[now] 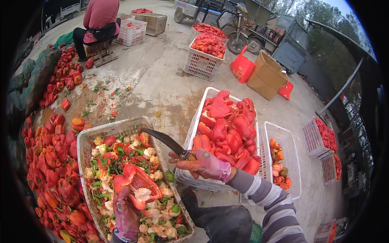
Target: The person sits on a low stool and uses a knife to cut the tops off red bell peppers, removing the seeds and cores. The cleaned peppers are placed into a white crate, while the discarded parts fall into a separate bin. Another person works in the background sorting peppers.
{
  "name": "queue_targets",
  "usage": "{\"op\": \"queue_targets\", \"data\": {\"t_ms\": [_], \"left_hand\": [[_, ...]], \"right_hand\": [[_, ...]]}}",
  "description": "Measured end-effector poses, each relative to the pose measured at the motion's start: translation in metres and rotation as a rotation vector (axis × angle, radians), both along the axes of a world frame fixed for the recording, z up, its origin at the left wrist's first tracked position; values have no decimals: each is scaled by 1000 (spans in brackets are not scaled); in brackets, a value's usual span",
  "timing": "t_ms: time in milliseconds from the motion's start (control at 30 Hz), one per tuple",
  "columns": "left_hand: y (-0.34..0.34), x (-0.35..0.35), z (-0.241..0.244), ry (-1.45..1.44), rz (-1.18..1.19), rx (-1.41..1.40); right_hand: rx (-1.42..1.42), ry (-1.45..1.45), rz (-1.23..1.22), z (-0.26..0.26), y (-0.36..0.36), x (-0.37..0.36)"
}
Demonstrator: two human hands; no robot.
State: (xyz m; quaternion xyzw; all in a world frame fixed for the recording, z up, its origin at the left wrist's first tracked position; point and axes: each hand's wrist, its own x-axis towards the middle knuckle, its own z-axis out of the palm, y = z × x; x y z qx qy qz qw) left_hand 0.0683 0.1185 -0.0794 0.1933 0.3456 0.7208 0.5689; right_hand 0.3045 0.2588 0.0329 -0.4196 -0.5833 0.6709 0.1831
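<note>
My left hand [124, 209], in a stained floral glove, holds a cut-open red bell pepper [142, 185] with its hollow inside facing up and a pale piece of core in it. Below it is a plastic crate [82, 152] of pepper cores, seeds and green stems [158, 209]. My right hand [202, 165], gloved alike, grips a curved knife [165, 140] by its handle, the dark blade pointing up and left over that crate's far corner. Just beyond this hand, a white crate [194, 129] is heaped with cut red peppers [225, 121].
Whole red peppers [54, 164] cover the ground at left. A white crate [296, 158] with discoloured pieces stands at right. Farther off are filled crates [202, 62], a cardboard box [267, 74], a red bag [242, 66], a three-wheeler [288, 45] and a seated person [100, 18].
</note>
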Motion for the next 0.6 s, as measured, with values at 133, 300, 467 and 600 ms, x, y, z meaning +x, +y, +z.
{"op": "queue_targets", "data": {"t_ms": [133,300,467,600], "left_hand": [[33,63,54,-14,-111,42],[67,68,72,137,-337,70],[81,63,98,331,-349,-121],[59,35,115,481,-170,-246]], "right_hand": [[-227,-155,27,-3,-21,-20],[-207,74,-241,-38,-5,9],[-25,113,-532,0,47,52],[561,-103,-747,27,153,83]]}}
